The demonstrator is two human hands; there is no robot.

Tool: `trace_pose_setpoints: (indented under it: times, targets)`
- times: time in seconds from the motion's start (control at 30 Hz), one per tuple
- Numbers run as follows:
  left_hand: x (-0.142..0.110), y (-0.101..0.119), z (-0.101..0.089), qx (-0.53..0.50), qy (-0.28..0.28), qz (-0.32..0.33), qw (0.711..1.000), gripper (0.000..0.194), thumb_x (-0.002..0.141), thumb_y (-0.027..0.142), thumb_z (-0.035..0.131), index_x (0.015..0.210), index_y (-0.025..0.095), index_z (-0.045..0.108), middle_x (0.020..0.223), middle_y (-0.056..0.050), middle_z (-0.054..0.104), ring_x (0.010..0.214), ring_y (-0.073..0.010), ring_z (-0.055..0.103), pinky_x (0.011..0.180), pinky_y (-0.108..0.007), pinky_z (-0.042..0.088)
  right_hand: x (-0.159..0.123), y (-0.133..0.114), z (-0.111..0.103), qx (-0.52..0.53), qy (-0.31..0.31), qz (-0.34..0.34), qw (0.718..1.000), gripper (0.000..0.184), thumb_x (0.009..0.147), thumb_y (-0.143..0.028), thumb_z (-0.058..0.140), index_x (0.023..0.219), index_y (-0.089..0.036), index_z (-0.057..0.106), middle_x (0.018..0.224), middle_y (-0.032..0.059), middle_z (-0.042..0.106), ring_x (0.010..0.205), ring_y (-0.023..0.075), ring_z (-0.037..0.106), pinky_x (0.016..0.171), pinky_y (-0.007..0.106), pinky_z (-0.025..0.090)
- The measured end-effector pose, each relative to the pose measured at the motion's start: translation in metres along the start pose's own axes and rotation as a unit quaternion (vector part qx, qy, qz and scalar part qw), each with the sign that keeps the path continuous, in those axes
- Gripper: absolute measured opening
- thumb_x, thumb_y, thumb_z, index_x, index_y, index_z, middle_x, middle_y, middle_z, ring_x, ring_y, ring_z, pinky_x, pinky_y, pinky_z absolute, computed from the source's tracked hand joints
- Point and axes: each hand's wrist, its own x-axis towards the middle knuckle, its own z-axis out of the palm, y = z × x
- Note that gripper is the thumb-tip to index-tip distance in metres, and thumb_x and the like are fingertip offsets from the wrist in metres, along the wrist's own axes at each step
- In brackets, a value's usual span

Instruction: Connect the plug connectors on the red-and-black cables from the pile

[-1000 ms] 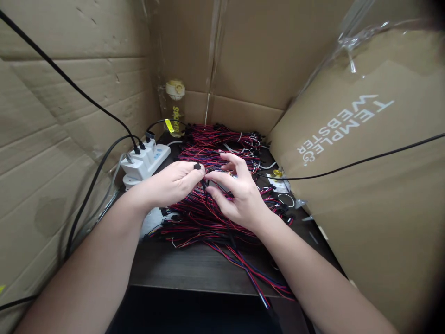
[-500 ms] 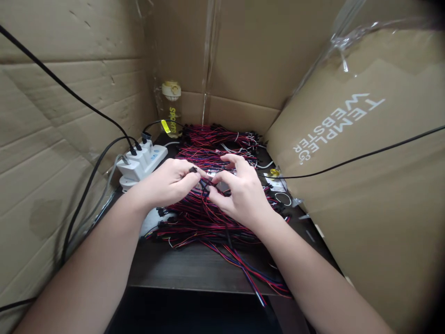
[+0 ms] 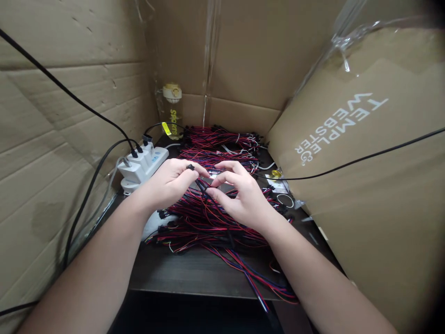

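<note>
Between thumb and forefinger, my left hand (image 3: 174,182) pinches a wire harness (image 3: 201,185) close to its black connector (image 3: 190,167). My right hand (image 3: 239,192) has its thumb and fingertips closed on the same harness, just right of the left hand; its fingers are curved. Dark sleeved strands of the harness run between the two hands. Below them spreads a large pile of red, blue and black wires (image 3: 212,227) with black connectors. Two further bundles, a middle wire bundle (image 3: 198,155) and a back wire bundle (image 3: 212,137), lie behind the hands.
A white power strip (image 3: 146,162) with plugs stands at left. A clear bottle (image 3: 173,111) is at the back corner. Cardboard walls (image 3: 243,55) enclose the dark table (image 3: 181,273). A black cable (image 3: 347,164) crosses at right, above a white ring (image 3: 285,200).
My hands have shifted slightly along the harness, and more of its dark strands show between them. The right fingertips have closed in on it. The view has moved a little.
</note>
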Motion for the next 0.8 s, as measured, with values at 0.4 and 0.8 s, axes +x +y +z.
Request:
trace_pose_setpoints:
  times: [0.4, 0.8]
  targets:
    - [-0.001, 0.005, 0.009, 0.081, -0.022, 0.056, 0.995, 0.035, 0.099, 0.035, 0.051, 0.12, 0.02, 0.074, 0.114, -0.007, 0.079, 0.099, -0.0208, 0.071, 0.082, -0.028, 0.052, 0.003, 0.005, 0.013, 0.037, 0.063, 0.023, 0.997, 0.012, 0.099, -0.023, 0.062, 0.088, -0.021, 0.06, 0.107, 0.0103, 0.067, 0.103, 0.0226, 0.066, 0.092, 0.041, 0.054]
    - [0.002, 0.01, 0.022, -0.172, -0.038, -0.047, 0.983, 0.028, 0.086, 0.043, 0.076, 0.084, 0.014, 0.074, 0.074, 0.0, 0.064, 0.066, -0.0107, 0.052, 0.06, -0.023, 0.04, 0.005, 0.001, 0.016, 0.15, 0.074, 0.072, 0.983, 0.014, 0.104, -0.033, 0.051, 0.097, -0.022, 0.054, 0.11, 0.0112, 0.065, 0.101, 0.0218, 0.063, 0.087, 0.038, 0.053]
